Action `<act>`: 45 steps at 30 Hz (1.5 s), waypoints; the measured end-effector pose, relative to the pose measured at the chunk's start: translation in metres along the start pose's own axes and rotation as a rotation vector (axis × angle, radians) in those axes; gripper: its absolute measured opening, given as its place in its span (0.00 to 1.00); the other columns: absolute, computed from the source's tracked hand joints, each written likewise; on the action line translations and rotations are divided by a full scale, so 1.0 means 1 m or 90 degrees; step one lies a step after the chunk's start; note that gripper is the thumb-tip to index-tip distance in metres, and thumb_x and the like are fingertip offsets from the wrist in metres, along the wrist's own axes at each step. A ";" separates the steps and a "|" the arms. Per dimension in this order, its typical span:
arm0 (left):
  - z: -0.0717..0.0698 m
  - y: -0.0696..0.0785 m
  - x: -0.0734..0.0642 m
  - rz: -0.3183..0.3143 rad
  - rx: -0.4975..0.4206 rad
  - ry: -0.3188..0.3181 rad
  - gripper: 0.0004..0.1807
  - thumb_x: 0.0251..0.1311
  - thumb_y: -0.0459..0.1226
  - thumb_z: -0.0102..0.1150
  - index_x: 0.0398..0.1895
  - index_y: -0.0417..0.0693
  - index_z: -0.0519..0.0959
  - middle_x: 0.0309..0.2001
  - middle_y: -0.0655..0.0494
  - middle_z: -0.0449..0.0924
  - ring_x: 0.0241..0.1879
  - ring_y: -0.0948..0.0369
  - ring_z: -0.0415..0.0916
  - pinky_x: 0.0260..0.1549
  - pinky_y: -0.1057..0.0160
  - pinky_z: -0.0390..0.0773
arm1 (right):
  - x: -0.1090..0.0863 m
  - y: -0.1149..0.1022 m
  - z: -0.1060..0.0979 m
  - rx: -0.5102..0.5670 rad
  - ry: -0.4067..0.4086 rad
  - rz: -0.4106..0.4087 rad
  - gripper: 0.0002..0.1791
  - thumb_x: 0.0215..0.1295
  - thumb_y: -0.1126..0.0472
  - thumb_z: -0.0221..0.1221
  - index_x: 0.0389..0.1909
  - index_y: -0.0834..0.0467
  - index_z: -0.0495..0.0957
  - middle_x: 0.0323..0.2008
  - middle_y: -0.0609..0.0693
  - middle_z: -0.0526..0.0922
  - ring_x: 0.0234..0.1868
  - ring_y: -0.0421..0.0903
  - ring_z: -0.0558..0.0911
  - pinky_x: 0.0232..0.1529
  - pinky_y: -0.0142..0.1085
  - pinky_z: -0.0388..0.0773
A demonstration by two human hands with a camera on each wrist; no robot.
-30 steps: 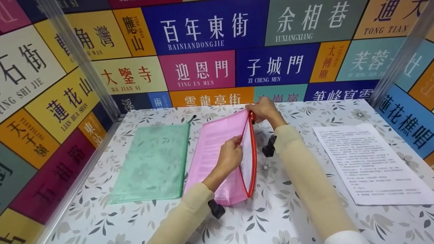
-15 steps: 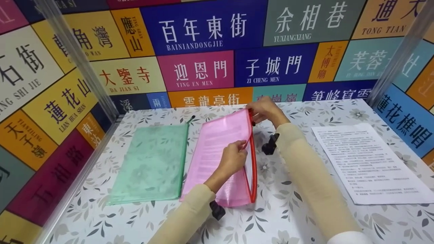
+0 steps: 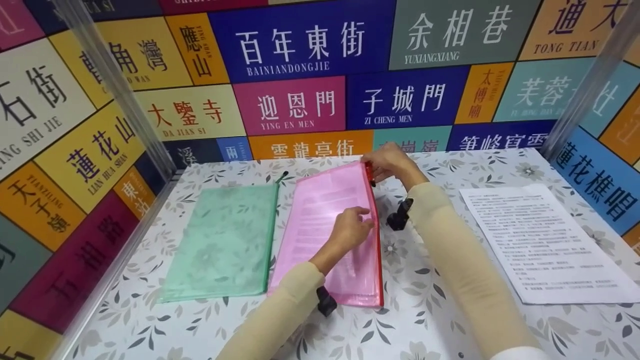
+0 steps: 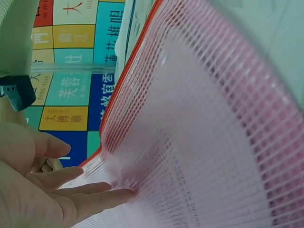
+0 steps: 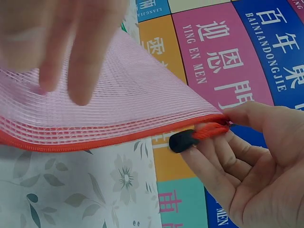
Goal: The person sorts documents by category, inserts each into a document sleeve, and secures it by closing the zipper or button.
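Observation:
A pink mesh zip document bag (image 3: 320, 200) with a red zipper edge lies on the table, its far corner raised and printed paper showing through. At that corner my right hand (image 3: 390, 162) pinches the zipper end; the right wrist view shows the red cord pull with its black tip (image 5: 183, 141) against the fingers. My left hand (image 3: 352, 227) rests on the bag near the zipper edge. In the left wrist view its fingers (image 4: 102, 198) are extended, fingertips at the mesh (image 4: 204, 118). The bag's opening edges lie together along the zipper side.
Left of the pink bag lies a green zip document bag (image 3: 225, 240) with a black-tipped pull. A printed stack of paper (image 3: 545, 245) lies at the right. Behind the floral table (image 3: 420, 310) stands a colourful signboard wall (image 3: 300, 45) with clear corner posts.
The pink bag's gaping mouth has come together along the red zipper. My left hand has let go of the upper edge and moved slightly right and down; the right hand stays at the corner.

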State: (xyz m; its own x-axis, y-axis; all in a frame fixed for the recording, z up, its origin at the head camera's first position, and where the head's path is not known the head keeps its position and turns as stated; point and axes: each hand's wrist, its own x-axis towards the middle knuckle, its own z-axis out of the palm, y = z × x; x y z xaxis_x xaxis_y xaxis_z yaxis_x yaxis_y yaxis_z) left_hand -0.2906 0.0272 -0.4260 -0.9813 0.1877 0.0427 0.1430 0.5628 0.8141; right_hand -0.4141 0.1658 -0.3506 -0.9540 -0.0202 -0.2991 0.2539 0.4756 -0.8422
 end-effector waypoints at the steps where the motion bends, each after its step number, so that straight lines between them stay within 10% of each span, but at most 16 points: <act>1: -0.001 0.000 0.002 -0.005 -0.010 0.004 0.18 0.63 0.33 0.59 0.56 0.37 0.81 0.50 0.38 0.85 0.50 0.49 0.83 0.48 0.59 0.84 | 0.000 0.000 0.000 0.001 0.000 -0.003 0.17 0.65 0.57 0.62 0.45 0.67 0.79 0.27 0.53 0.84 0.25 0.45 0.86 0.36 0.39 0.88; 10: -0.003 0.008 0.021 -0.008 -0.058 0.083 0.13 0.63 0.33 0.59 0.48 0.39 0.85 0.43 0.44 0.89 0.46 0.54 0.86 0.42 0.66 0.83 | -0.002 -0.001 0.001 0.014 0.011 -0.015 0.16 0.66 0.56 0.62 0.43 0.67 0.80 0.24 0.52 0.85 0.25 0.45 0.86 0.34 0.39 0.88; 15: 0.001 0.014 0.029 0.007 -0.180 0.113 0.11 0.62 0.30 0.57 0.44 0.39 0.86 0.36 0.47 0.88 0.28 0.63 0.81 0.28 0.69 0.83 | -0.004 -0.003 0.002 0.007 0.024 -0.027 0.16 0.65 0.56 0.61 0.42 0.67 0.81 0.23 0.51 0.84 0.23 0.44 0.85 0.34 0.38 0.88; 25: 0.004 0.009 0.039 -0.064 -0.486 0.053 0.12 0.66 0.27 0.53 0.46 0.30 0.82 0.40 0.31 0.86 0.23 0.63 0.81 0.29 0.57 0.88 | -0.009 -0.006 0.002 -0.010 0.035 -0.043 0.14 0.64 0.56 0.61 0.37 0.65 0.81 0.23 0.51 0.82 0.20 0.44 0.84 0.29 0.37 0.87; 38: 0.000 0.001 0.053 -0.173 -0.605 -0.006 0.22 0.70 0.42 0.55 0.51 0.29 0.80 0.51 0.28 0.82 0.48 0.40 0.84 0.32 0.57 0.88 | -0.012 -0.008 0.004 0.036 0.011 -0.016 0.11 0.65 0.59 0.61 0.36 0.66 0.80 0.23 0.51 0.82 0.18 0.44 0.84 0.25 0.37 0.86; 45: -0.003 0.005 0.057 -0.175 -0.600 0.001 0.21 0.71 0.42 0.56 0.55 0.31 0.79 0.47 0.36 0.86 0.42 0.48 0.88 0.34 0.57 0.88 | -0.011 -0.006 0.002 0.029 0.013 -0.028 0.14 0.65 0.59 0.61 0.40 0.68 0.81 0.24 0.52 0.83 0.19 0.43 0.84 0.24 0.35 0.85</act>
State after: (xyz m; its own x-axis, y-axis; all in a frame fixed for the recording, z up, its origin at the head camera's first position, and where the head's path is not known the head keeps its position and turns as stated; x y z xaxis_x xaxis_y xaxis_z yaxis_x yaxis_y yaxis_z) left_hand -0.3464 0.0384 -0.4181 -0.9652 0.1450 -0.2177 -0.2516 -0.2869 0.9243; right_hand -0.4046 0.1611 -0.3432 -0.9673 -0.0213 -0.2528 0.2187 0.4345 -0.8737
